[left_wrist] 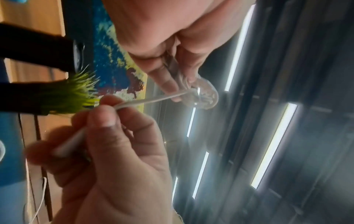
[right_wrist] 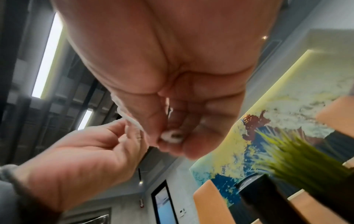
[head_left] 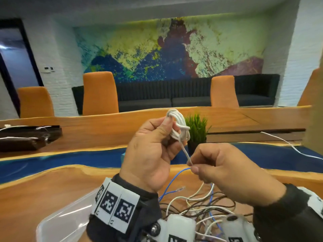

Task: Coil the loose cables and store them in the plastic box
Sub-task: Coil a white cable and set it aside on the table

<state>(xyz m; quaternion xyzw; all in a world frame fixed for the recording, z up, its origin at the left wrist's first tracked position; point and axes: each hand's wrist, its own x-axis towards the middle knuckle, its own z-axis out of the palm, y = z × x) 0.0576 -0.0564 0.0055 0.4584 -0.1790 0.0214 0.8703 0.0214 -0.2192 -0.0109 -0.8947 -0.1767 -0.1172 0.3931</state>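
My left hand [head_left: 167, 131] is raised above the table and grips a small white cable coil [head_left: 180, 126] bound by a wrap around its middle. The coil's tail [head_left: 185, 152] runs down to my right hand [head_left: 193, 167], which pinches its end between thumb and fingers. In the left wrist view the tail [left_wrist: 153, 100] stretches taut between both hands. The right wrist view shows the cable end [right_wrist: 172, 136] held at my fingertips. A tangle of loose white, brown and blue cables [head_left: 201, 205] lies on the table below. The clear plastic box [head_left: 57, 222] sits at the lower left.
A small potted green plant [head_left: 196, 130] stands just behind the coil. Another white cable [head_left: 286, 142] trails across the table at the right. Dark trays [head_left: 26, 137] lie at the far left. Orange chairs [head_left: 99, 93] line the far edge of the table.
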